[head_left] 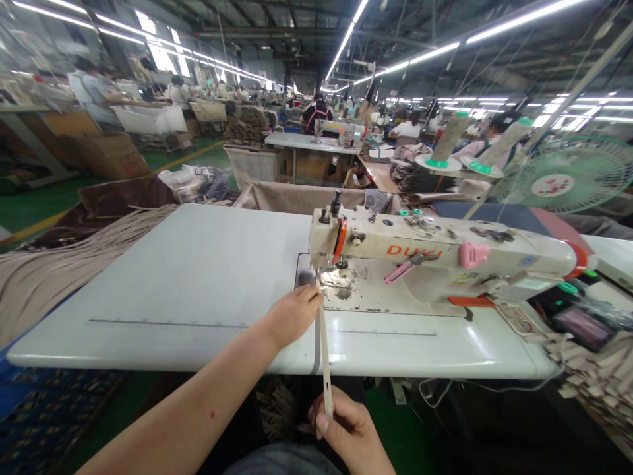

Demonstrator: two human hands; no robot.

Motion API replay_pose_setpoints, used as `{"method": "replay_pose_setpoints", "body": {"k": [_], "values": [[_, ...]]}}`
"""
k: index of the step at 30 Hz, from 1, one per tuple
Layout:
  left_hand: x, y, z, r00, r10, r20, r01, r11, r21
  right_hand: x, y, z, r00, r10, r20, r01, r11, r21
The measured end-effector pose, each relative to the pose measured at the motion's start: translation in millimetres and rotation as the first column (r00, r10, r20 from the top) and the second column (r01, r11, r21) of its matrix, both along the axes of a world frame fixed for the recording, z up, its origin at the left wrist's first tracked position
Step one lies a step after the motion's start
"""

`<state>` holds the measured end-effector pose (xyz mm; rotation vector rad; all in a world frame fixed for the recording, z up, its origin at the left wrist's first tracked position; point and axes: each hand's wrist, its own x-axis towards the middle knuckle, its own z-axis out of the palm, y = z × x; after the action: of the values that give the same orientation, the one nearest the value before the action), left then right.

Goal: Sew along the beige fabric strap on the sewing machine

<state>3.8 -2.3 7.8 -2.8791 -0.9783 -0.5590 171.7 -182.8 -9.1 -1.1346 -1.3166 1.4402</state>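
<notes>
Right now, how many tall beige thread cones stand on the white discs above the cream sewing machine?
2: the left beige thread cone with green ends, and the right beige thread cone, nearer the pale green fan. Others farther back may be hidden.

The sewing machine (430, 257) stands on the right half of the table (222, 264), the strap (324, 340) running from its head past the near edge. Strips (93, 254) lie left, a fan (554, 185) behind at right, and probably a bin (291, 196) beyond.

Green floor (44, 198), yellow line (195, 152), ceiling lights (524, 20), dark beams (242, 32); bright windows (148, 25)
</notes>
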Motion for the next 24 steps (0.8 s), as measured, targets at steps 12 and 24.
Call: {"method": "replay_pose_setpoints", "body": {"k": [12, 24], "values": [[1.7, -0.9, 4.2, 1.0, 0.002, 0.011, -0.003, 0.999, 0.052, -8.4, 1.2, 9.9, 0.971, -0.2, -0.129, 0.157, 0.947, -0.28], [-0.5, -0.1, 1.6, 1.0, 0.001, 0.0, -0.001, 0.999, 0.039, -8.7, -3.7, 15.0, 0.973, -0.184, -0.138, 0.14, 0.949, -0.281]]}}
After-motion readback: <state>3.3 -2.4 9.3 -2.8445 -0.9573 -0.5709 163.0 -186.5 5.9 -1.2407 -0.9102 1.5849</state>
